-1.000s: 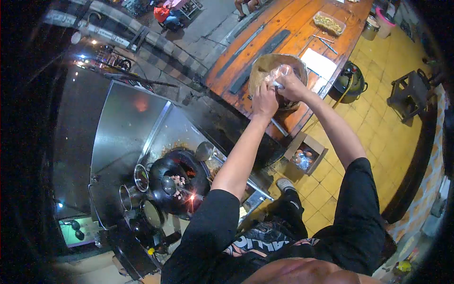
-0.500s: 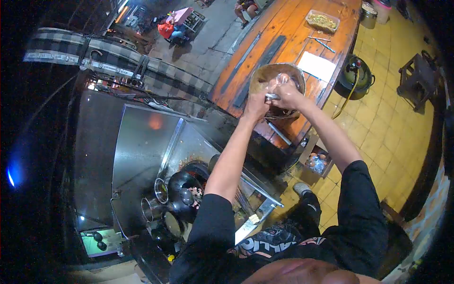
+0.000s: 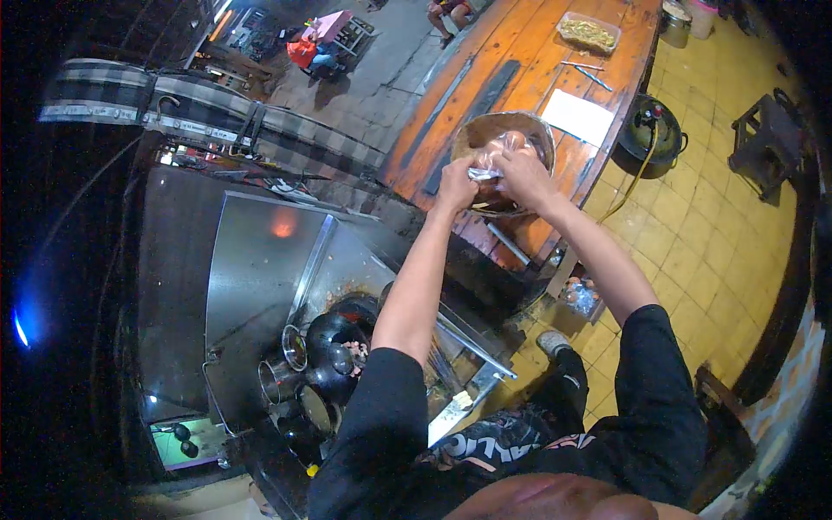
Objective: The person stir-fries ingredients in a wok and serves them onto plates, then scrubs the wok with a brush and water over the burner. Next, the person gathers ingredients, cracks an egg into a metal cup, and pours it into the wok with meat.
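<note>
Over a round woven basket (image 3: 475,134) on the wooden table (image 3: 520,87), both my hands hold a clear plastic bag (image 3: 496,158). My left hand (image 3: 457,184) is closed on the bag's left edge. From the right, my right hand (image 3: 523,179) has its fingers closed on the bag too. Round brownish things show through the plastic or behind it; I cannot tell whether they are in the bag or the basket. A white sheet (image 3: 578,119) lies right of the basket, with a pen (image 3: 593,78) and a tray of food (image 3: 588,33) beyond it.
A dark wok (image 3: 336,351) with food and a ladle sits at the lower left, beside metal strainers (image 3: 282,381). On the yellow floor at right stand a large pot (image 3: 646,143) and a dark stool (image 3: 767,147). An open box (image 3: 579,295) is below the table. People sit in the background.
The view has shifted, so the wok and table sit differently in it. Both hands stay on the bag over the basket and have moved slightly apart, with the bag stretched between them.
</note>
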### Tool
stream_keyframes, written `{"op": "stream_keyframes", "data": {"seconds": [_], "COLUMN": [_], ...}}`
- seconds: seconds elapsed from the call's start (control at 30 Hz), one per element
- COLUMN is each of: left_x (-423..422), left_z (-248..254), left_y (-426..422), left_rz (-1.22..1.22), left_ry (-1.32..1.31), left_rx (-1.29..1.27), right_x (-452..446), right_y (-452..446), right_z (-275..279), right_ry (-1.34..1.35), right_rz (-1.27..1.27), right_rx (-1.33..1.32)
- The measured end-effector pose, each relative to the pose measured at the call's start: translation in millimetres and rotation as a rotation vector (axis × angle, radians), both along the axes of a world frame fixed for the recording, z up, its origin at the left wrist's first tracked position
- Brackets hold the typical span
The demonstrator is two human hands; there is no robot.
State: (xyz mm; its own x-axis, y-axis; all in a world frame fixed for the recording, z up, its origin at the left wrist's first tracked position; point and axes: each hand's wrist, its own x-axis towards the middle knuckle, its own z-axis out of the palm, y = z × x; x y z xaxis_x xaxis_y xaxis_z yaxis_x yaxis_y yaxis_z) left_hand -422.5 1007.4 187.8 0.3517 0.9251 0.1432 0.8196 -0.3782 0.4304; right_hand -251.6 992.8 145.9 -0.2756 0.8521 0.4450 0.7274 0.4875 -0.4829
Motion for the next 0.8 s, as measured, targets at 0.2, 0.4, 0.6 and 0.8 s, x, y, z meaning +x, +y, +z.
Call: {"op": "stream_keyframes", "data": {"seconds": [0.2, 0.4, 0.6, 0.8], "left_x": [-27.2, -16.5, -28.1, -52.6], "left_z": [-8.1, -2.3, 12.0, 64.1], "left_y": [10.2, -2.7, -40.7, -245.0], "left_rz": [-0.002, 0.091, 0.181, 0.323], "left_ry": [0.061, 0.045, -0.275, -0.711], "left_rx": [-0.064, -0.01, 0.192, -0.028], "right_x": [7.7, 6.4, -38.7, -63.1], "right_y": [-18.7, -26.7, -32.0, -24.9], "right_z": [26.1, 20.6, 34.3, 49.8], "right_ry": [0.012, -0.14, -0.374, -0.722], "right_rz": [-0.032, 0.101, 0.001, 0.046], "right_rx": [-0.111, 0.104, -0.049, 0.086]}}
